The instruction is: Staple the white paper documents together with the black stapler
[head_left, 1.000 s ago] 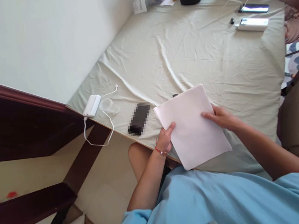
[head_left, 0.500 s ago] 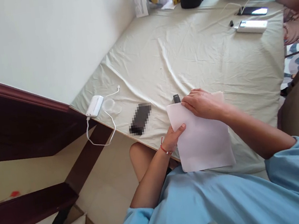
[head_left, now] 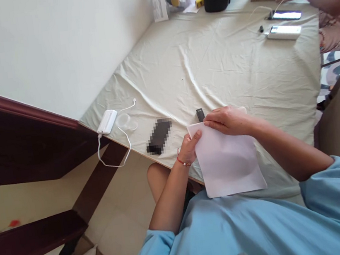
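Left hand pinches paper at its left edge; right hand grips its far edge, low over surface.

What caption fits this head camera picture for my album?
At a cloth-covered table, the left hand grips a white paper by its side while the right hand lies on its far edge.

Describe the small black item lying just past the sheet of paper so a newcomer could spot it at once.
On the cloth-covered table, find the white sheet of paper held at the near edge. The small black item lies on the cloth just past the sheet's far corner, beside the right hand. It is much smaller than the blurred dark rectangle to its left.
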The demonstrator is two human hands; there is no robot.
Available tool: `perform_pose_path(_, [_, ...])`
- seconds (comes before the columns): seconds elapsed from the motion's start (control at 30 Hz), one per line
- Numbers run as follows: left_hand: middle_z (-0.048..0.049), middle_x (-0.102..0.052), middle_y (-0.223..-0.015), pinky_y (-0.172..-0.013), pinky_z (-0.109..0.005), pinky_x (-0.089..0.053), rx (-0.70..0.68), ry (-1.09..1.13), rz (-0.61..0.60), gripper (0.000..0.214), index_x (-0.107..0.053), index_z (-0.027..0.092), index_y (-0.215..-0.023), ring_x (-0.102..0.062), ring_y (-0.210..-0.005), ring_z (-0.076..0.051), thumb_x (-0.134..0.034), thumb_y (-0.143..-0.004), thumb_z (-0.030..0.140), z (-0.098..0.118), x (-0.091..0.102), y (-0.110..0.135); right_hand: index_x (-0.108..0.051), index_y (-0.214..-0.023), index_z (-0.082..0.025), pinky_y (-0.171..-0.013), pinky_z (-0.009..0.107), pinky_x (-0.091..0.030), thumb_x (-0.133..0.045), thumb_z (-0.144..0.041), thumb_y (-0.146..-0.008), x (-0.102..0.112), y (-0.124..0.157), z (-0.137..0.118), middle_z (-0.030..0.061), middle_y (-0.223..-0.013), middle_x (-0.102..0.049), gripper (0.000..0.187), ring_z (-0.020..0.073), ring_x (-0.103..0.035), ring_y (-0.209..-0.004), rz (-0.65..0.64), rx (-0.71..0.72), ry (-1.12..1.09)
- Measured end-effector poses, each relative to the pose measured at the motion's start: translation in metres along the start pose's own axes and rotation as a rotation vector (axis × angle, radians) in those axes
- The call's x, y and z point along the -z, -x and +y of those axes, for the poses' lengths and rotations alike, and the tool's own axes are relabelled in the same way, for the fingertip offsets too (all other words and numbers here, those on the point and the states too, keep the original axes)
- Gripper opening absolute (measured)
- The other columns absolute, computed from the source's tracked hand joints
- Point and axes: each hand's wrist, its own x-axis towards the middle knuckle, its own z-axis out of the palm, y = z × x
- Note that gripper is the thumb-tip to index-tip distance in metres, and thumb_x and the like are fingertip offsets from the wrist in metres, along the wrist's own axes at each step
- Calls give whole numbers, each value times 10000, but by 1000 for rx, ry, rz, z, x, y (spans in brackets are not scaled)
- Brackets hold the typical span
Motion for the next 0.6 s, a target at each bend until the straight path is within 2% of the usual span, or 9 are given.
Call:
perform_pose_path(0.07, [-79,-808,-873,-730,-329,-583,9,3,-14,661,-759,130,-996,-738,-734,-202,-989,-569,579,0,0,-2,-736,-1157,-186,-830,367,-480,-406,-403,-1100,-4,0,4,106,-1023,-751,399,242,-673,-928,33,65,-29])
perform_pose_path(0.13, [-75,-804,-860,-715,-316,-560,24,-31,-57,611,-780,123,-960,-717,-718,-186,-1006,-561,528,-2,0,-3,-674,-1375,-195,-946,419,-502,-425,-352,-1098,-7,-2,5,139,-1216,-735,405,280,-656,-1112,95,132,2])
perform_pose_path(0.23, [-50,-768,-752,-651,-274,-489,12,-109,-104,468,-794,113,-810,-651,-652,-142,-1002,-586,467,-5,-1,-5,-598,-1508,-221,-1084,508,-466,-481,-293,-1079,-11,-9,1,167,-1475,-620,450,326,-555,-1333,128,262,120])
perform_pose_path(0.33, [-23,-734,-690,-666,-263,-454,-71,-155,-114,373,-786,126,-705,-614,-659,-128,-995,-579,409,-6,-2,-8,-680,-1415,-232,-1176,561,-383,-557,-259,-1049,-11,-18,-5,151,-1578,-547,387,343,-478,-1445,64,375,225])
perform_pose_path(0.4, [-15,-725,-689,-694,-266,-447,-111,-172,-105,332,-783,133,-679,-604,-681,-130,-984,-569,374,-7,-3,-9,-778,-1223,-222,-1202,590,-331,-574,-246,-1040,-10,-22,-7,141,-1531,-595,275,357,-450,-1481,-2,401,272])
perform_pose_path(0.47, [-4,-699,-666,-676,-265,-418,-107,-191,-83,306,-775,131,-670,-570,-656,-119,-961,-583,358,-7,-4,-9,-809,-1094,-208,-1195,584,-330,-561,-251,-1047,-10,-24,-7,142,-1492,-626,256,362,-440,-1493,-17,393,282])
perform_pose_path(0.6, [10,-655,-628,-640,-263,-389,-75,-189,-44,287,-747,126,-662,-536,-616,-109,-930,-587,334,-8,-5,-7,-789,-1176,-205,-1169,542,-350,-515,-295,-1074,-7,-21,-5,143,-1520,-607,306,347,-475,-1458,35,371,268])
